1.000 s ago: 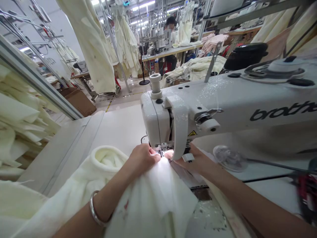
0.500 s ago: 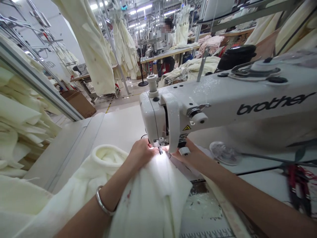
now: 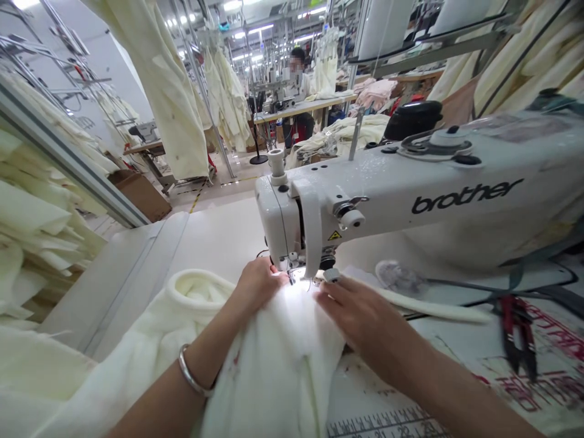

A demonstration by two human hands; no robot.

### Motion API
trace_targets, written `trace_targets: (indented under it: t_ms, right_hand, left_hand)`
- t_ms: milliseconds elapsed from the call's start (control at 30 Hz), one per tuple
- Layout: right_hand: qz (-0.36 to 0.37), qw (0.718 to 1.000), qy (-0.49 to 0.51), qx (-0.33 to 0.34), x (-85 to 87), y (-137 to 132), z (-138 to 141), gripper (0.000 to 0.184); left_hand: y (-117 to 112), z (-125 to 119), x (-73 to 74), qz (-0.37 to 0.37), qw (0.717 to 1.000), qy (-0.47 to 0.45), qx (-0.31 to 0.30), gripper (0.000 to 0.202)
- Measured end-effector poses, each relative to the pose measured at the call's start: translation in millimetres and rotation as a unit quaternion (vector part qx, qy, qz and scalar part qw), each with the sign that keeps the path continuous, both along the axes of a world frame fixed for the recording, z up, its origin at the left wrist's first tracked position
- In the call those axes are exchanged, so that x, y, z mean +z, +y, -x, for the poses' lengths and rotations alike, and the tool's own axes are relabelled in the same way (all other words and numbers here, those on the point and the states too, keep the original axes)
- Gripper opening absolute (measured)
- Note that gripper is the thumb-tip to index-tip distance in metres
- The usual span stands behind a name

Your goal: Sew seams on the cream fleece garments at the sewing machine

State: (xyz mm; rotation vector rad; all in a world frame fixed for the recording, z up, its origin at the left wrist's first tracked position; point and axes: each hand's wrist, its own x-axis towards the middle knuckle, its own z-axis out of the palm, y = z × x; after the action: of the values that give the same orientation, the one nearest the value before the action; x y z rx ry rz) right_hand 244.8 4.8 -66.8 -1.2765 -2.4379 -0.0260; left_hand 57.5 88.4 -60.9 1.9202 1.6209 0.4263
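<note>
A cream fleece garment [image 3: 274, 359] lies bunched on the sewing table, lit brightly under the needle of a white Brother sewing machine [image 3: 410, 194]. My left hand [image 3: 258, 283], with a silver bangle on its wrist, presses the fabric just left of the needle, fingers curled onto the cloth. My right hand [image 3: 353, 310] rests on the fabric right of the presser foot, fingers stretched toward the needle and lying fairly flat. A narrow cream strip [image 3: 438, 307] trails to the right from under the machine.
Stacked cream fabric pieces [image 3: 31, 231] sit at the left. Red-handled thread snips [image 3: 517, 331] lie at the right on the table [image 3: 219, 237]. Cream garments hang on racks behind. Another person sits at a far sewing station [image 3: 296, 85].
My right hand has slid out from under the machine head toward me and now lies on top of the fabric. The view has shifted right, showing the snips and strip.
</note>
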Motion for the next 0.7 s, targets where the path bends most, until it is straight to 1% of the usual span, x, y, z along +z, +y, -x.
trace_targets:
  t_ms: [67, 100, 233, 300, 367, 433, 500, 600, 700]
  right_hand:
    - [-0.031, 0.998, -0.01, 0.053, -7.2, -8, 8, 0.033]
    - [-0.043, 0.997, -0.011, 0.067, -9.0, -9, 10, 0.033]
    - [-0.107, 0.988, -0.035, 0.103, -9.2, -4, 14, 0.038]
    - [-0.123, 0.985, -0.053, 0.111, -9.8, -1, 17, 0.037]
    - [-0.113, 0.987, -0.044, 0.106, -11.4, 1, 18, 0.033]
    - [-0.092, 0.992, -0.009, 0.087, -12.1, 2, 17, 0.028]
    - [-0.071, 0.994, 0.037, 0.075, -11.0, 4, 12, 0.029]
    - [-0.036, 0.992, 0.07, 0.1, -7.4, 9, 1, 0.03]
    - [0.011, 0.99, 0.065, 0.124, -5.9, 13, -9, 0.029]
  left_hand:
    - [-1, 0, 1.9, 0.004, 1.0, 0.005, -0.001, 0.023]
    - [-1, -1, 2.6, 0.004, 1.0, 0.007, 0.0, 0.021]
    - [0, -2, 3.2, 0.002, 1.0, 0.012, 0.007, 0.023]
    - [1, -2, 2.2, 0.001, 1.0, 0.013, 0.004, 0.023]
    - [2, -1, 1.2, 0.001, 1.0, 0.012, 0.001, 0.019]
    - [2, -1, 1.0, 0.001, 1.0, 0.009, 0.002, 0.013]
    - [1, -1, 1.7, 0.0, 1.0, 0.006, 0.004, 0.009]
    - [-2, -2, 3.2, 0.001, 1.0, 0.008, 0.008, 0.009]
    - [-5, -4, 2.1, -0.005, 1.0, 0.019, 0.018, 0.01]
